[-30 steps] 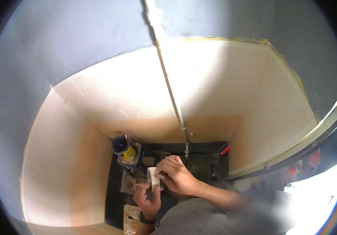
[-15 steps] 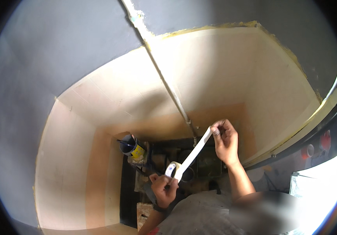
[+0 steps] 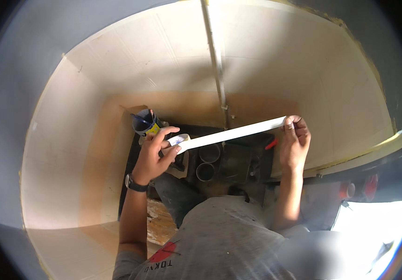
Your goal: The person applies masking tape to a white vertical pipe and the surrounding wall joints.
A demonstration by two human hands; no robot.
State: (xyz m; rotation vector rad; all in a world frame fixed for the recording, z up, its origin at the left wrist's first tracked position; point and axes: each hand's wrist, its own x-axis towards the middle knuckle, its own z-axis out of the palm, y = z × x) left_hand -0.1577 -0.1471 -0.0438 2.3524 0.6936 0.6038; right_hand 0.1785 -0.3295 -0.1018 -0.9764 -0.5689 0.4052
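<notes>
My left hand point(image 3: 155, 155), with a dark watch on its wrist, grips a roll of masking tape point(image 3: 180, 138) between thumb and fingers. From the roll a white strip of tape point(image 3: 233, 132) runs taut up to the right. Its free end is pinched between the thumb and fingers of my right hand point(image 3: 296, 139). The strip is still joined to the roll, and both hands are held apart at about chest height, in front of the tiled wall.
Below stands a dark bucket point(image 3: 146, 122) with a yellow label and a tool in it. Round dark containers point(image 3: 205, 171) and a red-handled object point(image 3: 271, 143) lie nearby. A pale pipe point(image 3: 216, 60) runs down the tiled wall point(image 3: 163, 60). A worn wooden board point(image 3: 160, 221) is at lower left.
My hands have moved farther apart, drawing a longer strip off the roll. My left hand has shifted left and up, the right hand right and up. The view has tipped downward.
</notes>
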